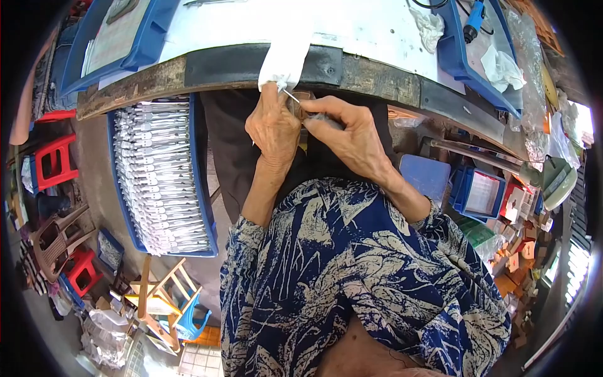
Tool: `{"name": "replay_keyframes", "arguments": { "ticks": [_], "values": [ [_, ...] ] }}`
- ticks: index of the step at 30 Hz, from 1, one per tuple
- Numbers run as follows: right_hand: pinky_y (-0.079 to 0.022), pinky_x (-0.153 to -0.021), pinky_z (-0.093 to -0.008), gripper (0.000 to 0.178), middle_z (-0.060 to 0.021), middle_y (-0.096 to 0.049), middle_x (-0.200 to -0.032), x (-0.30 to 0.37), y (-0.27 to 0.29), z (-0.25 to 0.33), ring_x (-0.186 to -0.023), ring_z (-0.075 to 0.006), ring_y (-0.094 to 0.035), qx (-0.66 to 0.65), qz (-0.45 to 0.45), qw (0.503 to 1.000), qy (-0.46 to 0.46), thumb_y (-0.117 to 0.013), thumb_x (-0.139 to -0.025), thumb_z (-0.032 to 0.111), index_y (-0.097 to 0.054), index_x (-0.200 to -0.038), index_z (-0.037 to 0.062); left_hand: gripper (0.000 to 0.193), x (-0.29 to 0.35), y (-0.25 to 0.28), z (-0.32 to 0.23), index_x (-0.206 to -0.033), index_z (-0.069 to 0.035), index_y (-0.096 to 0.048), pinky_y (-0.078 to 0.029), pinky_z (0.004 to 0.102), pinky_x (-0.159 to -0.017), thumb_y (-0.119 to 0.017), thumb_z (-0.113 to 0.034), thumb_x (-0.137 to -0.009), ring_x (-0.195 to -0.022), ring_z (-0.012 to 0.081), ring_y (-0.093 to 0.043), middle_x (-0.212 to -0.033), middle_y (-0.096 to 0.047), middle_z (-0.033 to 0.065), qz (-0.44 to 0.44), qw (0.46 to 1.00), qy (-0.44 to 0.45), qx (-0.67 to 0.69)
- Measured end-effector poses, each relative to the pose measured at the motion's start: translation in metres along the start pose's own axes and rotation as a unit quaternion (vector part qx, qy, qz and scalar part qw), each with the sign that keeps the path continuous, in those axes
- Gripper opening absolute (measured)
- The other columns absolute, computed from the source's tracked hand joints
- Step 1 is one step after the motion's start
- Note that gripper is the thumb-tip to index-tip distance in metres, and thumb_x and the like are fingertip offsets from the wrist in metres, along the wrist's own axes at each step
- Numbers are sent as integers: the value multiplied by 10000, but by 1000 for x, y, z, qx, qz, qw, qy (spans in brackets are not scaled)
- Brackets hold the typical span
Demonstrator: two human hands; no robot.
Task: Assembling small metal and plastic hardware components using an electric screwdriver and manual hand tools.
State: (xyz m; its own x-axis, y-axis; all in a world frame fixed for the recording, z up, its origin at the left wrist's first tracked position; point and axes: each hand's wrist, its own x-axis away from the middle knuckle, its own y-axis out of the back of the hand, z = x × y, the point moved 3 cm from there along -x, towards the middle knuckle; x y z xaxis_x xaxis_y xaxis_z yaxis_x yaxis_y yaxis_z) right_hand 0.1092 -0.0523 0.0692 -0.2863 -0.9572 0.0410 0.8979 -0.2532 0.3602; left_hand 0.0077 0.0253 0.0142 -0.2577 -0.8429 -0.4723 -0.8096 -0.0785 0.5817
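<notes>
At the near edge of the table (pixel 377 82), a thin metal rod (pixel 291 96) was pinched by the right hand (pixel 348 133), while the left hand (pixel 274 129), its exact grip indiscernible, was curled against the overhanging white strip (pixel 287 50), apparently to steady the rod's upper end.

A navy, cream-leafed top (pixel 314 276) is worn with dark trousers (pixel 223 135).

Reaches forward with the left forearm (pixel 267 188) pointing almost straight ahead and the right forearm (pixel 402 191) slanting inward, both bare. Holds the left hand (pixel 273 122) with its back showing and index finger (pixel 270 97) extended. Angles the right hand (pixel 348 129) across with knuckles bent, stretching forefinger (pixel 336 108) and thumb (pixel 326 130) toward the left hand's fingers.
</notes>
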Motion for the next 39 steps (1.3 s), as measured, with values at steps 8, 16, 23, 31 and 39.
{"name": "replay_keyframes", "arguments": {
  "ticks": [8, 16, 23, 31, 39],
  "values": [
    [-321, -361, -178, 200, -33, -533, -612, -9, -2, -5, -436, -55, -448, -321, 56, 921, -213, -627, -783, 57, -623, -971, -11, 116, -5, 6, -1, -799, -16, -490, -449, 356, -457, -583, 14, -736, -560, 314, -591, -672, -572, 164, -6, 1000, 11, -28],
    [-324, -323, -202, 251, -115, -531, -656, -11, -5, -26, -432, -120, -467, -526, 102, 792, -294, -605, -808, 59, -561, -1043, -16, 90, -6, 5, -6, -788, -22, -492, -448, 363, -459, -572, -1, -751, -559, 309, -588, -673, -567, 155, -19, 999, 1, -44],
    [-347, -364, -191, 317, -95, -519, -691, -10, -4, -24, -448, -98, -445, -459, 132, 840, -258, -597, -823, 106, -528, -1114, 2, 53, -7, 15, -10, -849, -26, -528, -462, 384, -507, -530, -47, -801, -591, 333, -589, -703, -574, 168, 2, 999, -42, -28],
    [-333, -396, -168, 407, -61, -530, -687, -2, 7, -29, -465, -62, -447, -472, 172, 855, -127, -664, -776, 176, -526, -1089, -44, 104, -11, 26, -2, -946, 15, -536, -365, 212, -498, -490, -47, -876, -558, 69, -456, -641, -502, 6, 134, 954, 155, 217],
    [-343, -453, -184, 311, -36, -523, -713, -6, 2, -28, -548, -64, -458, -374, 151, 911, -81, -644, -803, 227, -532, -992, 7, 189, -7, 39, -9, -1024, 16, -443, -323, 177, -471, -498, -114, -898, -540, 47, -421, -702, -546, 57, 189, 854, 234, 424]
  ]
}}
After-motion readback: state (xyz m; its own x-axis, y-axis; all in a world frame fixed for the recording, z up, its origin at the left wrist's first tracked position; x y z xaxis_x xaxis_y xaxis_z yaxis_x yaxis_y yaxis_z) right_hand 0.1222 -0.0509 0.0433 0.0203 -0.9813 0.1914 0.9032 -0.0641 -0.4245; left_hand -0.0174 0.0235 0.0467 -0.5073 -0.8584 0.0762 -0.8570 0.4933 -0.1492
